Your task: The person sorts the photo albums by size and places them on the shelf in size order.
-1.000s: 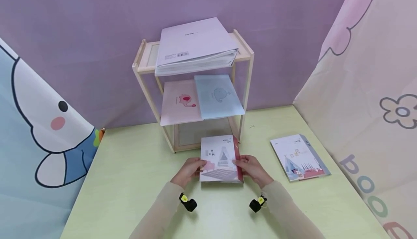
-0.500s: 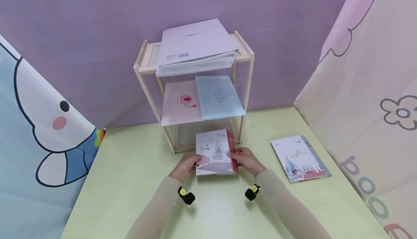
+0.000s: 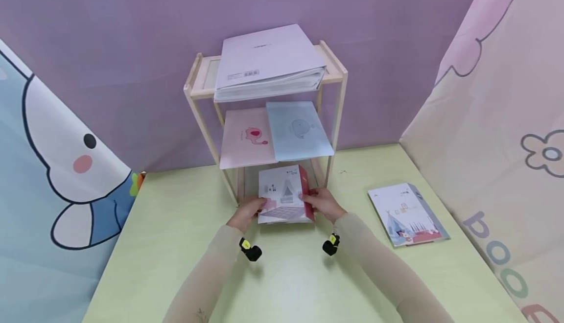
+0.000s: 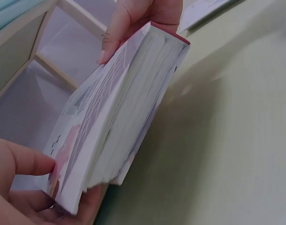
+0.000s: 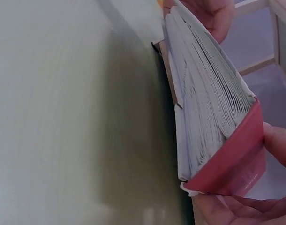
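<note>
A thick album with a red spine is held between both hands at the front of the rack's lowest level. My left hand pinches its left edge, thumb on the cover. On the spine side, my right hand grips it, thumb on top. The left wrist view shows the album's page edges and the left fingers around one corner. In the right wrist view the red spine lies between the right thumb and the fingers beneath. The album is raised above the table, its far end inside the rack's opening.
The wooden rack carries large white albums on top, and a pink booklet beside a blue one on the middle shelf. Another album lies on the table at the right. Printed curtains surround the table.
Both hands have moved the album forward and slightly left, from in front of the rack to its lower opening. The grip looks the same.
</note>
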Demonstrator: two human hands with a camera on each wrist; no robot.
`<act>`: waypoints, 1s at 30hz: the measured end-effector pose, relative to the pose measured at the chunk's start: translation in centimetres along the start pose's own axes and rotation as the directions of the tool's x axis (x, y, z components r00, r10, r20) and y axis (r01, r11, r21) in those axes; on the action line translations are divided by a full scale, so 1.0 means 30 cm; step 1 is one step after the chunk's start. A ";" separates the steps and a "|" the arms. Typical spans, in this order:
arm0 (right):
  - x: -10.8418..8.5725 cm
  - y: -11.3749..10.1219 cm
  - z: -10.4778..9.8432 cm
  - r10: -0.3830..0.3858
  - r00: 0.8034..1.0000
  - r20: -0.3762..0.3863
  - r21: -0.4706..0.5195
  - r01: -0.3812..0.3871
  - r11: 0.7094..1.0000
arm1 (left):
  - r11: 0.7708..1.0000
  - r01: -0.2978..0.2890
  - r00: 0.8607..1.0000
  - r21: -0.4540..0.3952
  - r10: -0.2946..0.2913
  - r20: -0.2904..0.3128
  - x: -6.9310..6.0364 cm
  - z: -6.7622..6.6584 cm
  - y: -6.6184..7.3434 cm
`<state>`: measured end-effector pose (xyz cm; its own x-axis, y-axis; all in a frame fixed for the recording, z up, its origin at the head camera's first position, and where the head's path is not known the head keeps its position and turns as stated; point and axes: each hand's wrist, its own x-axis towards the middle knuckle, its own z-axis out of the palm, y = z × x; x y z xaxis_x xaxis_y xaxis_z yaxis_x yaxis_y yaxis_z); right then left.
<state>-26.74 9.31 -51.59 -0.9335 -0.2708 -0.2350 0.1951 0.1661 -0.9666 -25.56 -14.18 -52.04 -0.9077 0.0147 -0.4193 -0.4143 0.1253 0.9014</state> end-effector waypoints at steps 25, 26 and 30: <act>0.190 -0.053 0.038 0.040 0.999 0.008 0.042 -0.040 0.998 | 0.997 -0.072 0.987 -0.033 0.066 -0.148 0.073 -0.045 0.113; 0.195 -0.059 0.039 0.053 0.999 0.009 0.046 -0.053 0.998 | 0.997 -0.076 0.986 -0.027 0.072 -0.153 0.076 -0.047 0.116; 0.210 -0.091 0.047 0.132 0.991 0.001 0.056 -0.132 0.990 | 0.996 -0.084 0.981 -0.001 0.083 -0.175 0.084 -0.057 0.120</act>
<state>-32.73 5.83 -50.57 -0.8992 -0.2479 -0.3605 0.3330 0.1467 -0.9314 -29.45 -15.38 -49.68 -0.9364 -0.1487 -0.3179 -0.3364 0.1222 0.9337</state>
